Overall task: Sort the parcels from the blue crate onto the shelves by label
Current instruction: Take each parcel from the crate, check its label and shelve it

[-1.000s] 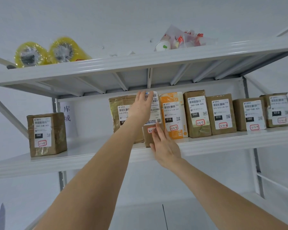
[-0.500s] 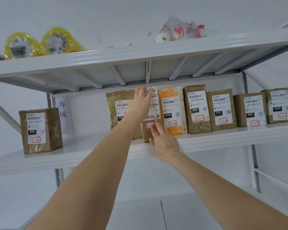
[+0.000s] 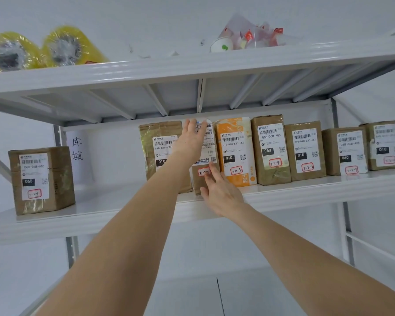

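Head cam, the only view here. The tall skinny parcel [image 3: 206, 142] stands on the middle shelf [image 3: 123, 215], wedged between a brown parcel [image 3: 160, 142] on its left and an orange parcel [image 3: 235, 153] on its right. It looks like it sits a bit further forward than the rest of the row.

The worry, imo: it's narrow and top-heavy looking, so if the hands come off before it's seated it could tip forward off the lip. Shove too hard and the neighbours could get knocked askew.

The left hand [image 3: 189, 142] lies flat on the upper front, straight fingers reaching the top edge. The right hand [image 3: 221, 192] is also uncurled, fingertips on the lower front just by the red-outlined sticker. Neither is actually gripping, just pressing.
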`<state>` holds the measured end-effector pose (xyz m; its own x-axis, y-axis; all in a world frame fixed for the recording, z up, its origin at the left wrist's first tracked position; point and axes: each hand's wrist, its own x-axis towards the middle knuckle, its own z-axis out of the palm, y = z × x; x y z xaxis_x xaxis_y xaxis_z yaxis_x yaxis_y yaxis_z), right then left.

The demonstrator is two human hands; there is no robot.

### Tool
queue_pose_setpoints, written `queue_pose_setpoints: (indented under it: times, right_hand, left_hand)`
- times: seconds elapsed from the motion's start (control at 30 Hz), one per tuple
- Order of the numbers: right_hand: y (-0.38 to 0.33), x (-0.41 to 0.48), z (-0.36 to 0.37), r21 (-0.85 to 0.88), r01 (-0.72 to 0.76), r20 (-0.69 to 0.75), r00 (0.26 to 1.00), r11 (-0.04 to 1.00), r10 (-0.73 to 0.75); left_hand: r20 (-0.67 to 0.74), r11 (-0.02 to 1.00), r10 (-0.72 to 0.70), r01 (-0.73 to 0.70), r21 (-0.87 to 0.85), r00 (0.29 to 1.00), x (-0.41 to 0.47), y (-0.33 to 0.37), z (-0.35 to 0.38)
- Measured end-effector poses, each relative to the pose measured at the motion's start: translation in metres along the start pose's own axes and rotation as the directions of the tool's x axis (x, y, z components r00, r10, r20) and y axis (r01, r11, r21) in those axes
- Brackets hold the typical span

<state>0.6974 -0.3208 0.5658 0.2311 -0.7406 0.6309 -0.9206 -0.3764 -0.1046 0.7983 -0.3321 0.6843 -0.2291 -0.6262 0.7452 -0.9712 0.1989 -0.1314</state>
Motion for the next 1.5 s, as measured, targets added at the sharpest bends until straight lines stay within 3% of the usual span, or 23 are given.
queue_pose_setpoints:
  times: [0.47, 0.67, 0.83, 0.97, 1.2, 1.5]
  right_hand:
    - [0.003, 0.003, -0.001, -0.045, -0.005, -0.036, 0.999, 0.999, 0.003]
    - [0.005, -0.010, -0.014, -0.095, -0.090, -0.077, 0.994, 0.991, 0.082]
    - [0.016, -0.028, -0.024, -0.116, -0.196, -0.171, 0.970, 0.974, 0.175]
    - [0.040, -0.060, -0.033, -0.168, -0.305, -0.217, 0.939, 0.937, 0.267]
    - [0.100, -0.149, -0.047, -0.233, -0.489, -0.169, 0.872, 0.841, 0.460]
    - [0.200, -0.331, -0.068, -0.281, -0.664, -0.063, 0.733, 0.693, 0.677]
  left_hand:
    - [0.007, 0.996, 0.050, -0.051, 0.076, 0.999, 0.003, -0.003, -0.006]
    - [-0.079, 0.998, 0.059, -0.059, 0.003, 0.995, -0.014, 0.009, -0.012]
    - [-0.093, 0.985, 0.168, -0.171, -0.025, 0.981, -0.034, 0.039, -0.002]
    - [-0.053, 0.968, 0.222, -0.227, -0.105, 0.974, -0.048, 0.075, 0.014]
    - [0.033, 0.900, 0.366, -0.345, -0.266, 0.930, -0.094, 0.166, 0.043]
    - [0.222, 0.785, 0.540, -0.390, -0.482, 0.812, -0.200, 0.348, 0.076]
